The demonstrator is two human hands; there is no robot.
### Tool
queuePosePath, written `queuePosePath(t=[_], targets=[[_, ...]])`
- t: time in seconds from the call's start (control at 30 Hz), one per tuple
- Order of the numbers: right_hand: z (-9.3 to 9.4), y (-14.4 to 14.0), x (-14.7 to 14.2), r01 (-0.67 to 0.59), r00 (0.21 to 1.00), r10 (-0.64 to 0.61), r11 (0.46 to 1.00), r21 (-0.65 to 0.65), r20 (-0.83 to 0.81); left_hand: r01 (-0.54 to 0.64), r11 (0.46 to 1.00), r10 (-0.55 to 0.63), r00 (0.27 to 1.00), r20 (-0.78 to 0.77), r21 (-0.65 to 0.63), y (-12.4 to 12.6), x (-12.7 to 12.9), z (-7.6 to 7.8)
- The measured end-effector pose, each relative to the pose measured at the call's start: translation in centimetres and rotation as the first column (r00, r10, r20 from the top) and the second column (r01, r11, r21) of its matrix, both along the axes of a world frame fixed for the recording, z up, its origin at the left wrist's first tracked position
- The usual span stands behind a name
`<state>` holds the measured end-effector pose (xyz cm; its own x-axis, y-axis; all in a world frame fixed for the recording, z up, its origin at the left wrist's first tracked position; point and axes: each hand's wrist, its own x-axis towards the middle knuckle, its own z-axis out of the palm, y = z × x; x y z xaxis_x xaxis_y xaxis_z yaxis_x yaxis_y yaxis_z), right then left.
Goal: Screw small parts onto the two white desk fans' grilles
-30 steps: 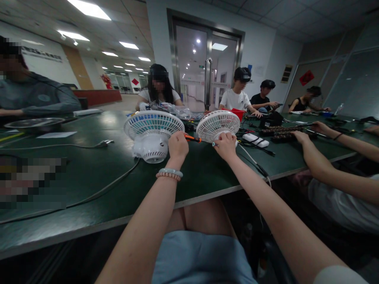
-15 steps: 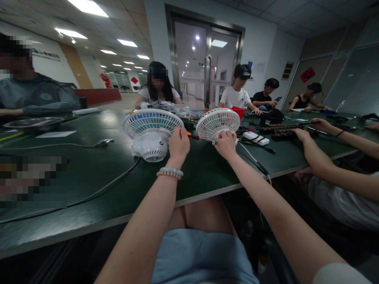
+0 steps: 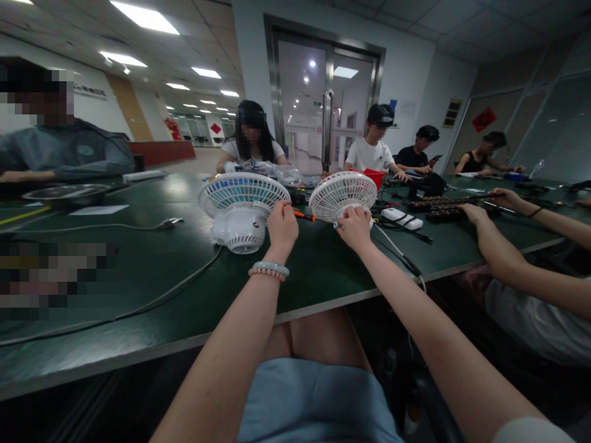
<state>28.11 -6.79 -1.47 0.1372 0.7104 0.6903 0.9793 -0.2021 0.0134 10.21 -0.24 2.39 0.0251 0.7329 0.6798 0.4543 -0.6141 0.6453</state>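
Head view, only one. Your left hand is curled into a loose fist around an orange-handled screwdriver, whose handle sticks out to the right of your knuckles; the tip end is hidden behind the hand, so you cannot tell what it touches. The hand sits just beside the right edge of the left fan, a white desk fan lying tilted with its grille up and its round motor housing facing you, blue blades showing through the grille. Two bead bracelets on your left wrist.

Your right hand is closed down on the lower rear part of the right fan, fingers wrapped over its housing, grille tilted up and away from you. A white cord runs from under that hand to the counter edge.

Both fans rest on the dark green counter, just apart from each other, screwdriver between them. A grey cable curves across the counter on the left. A white power bank lies right of the right fan.

On the right a co-worker's hand rests by dark strips there. Other people sit along the far side and at far left.
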Motion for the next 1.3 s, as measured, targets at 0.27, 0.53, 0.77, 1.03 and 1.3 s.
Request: queuePosePath(t=[0.27, 0.53, 0.77, 1.03, 1.3], targets=[[0.1, 0.0, -0.1, -0.004, 1.0, 0.004, 1.0, -0.012, -0.008, -0.047, 0.998, 0.046, 0.998, -0.052, -0.034, 0.1, -0.1, 0.1], [0.0, 0.0, 0.0, -0.008, 1.0, 0.008, 1.0, 0.002, -0.001, 0.001, 0.997, 0.005, 0.998, 0.07, -0.08, 1.1, 0.0, -0.6], [0.0, 0.0, 0.0, -0.01, 1.0, 0.01, 1.0, 0.004, -0.002, -0.059, 0.998, 0.058, 0.998, -0.003, -0.024, 1.0, 0.1, -0.4], [0.0, 0.2, 0.1, -0.017, 1.0, 0.017, 1.0, 0.018, -0.002, -0.098, 0.995, 0.098, 0.994, -0.045, -0.007, 1.0, -0.2, -0.2], [-0.1, 0.1, 0.0, -0.011, 1.0, 0.011, 1.0, 0.011, -0.002, -0.019, 0.995, 0.023, 0.999, 0.041, -0.1, 1.3, 0.0, -0.6]])
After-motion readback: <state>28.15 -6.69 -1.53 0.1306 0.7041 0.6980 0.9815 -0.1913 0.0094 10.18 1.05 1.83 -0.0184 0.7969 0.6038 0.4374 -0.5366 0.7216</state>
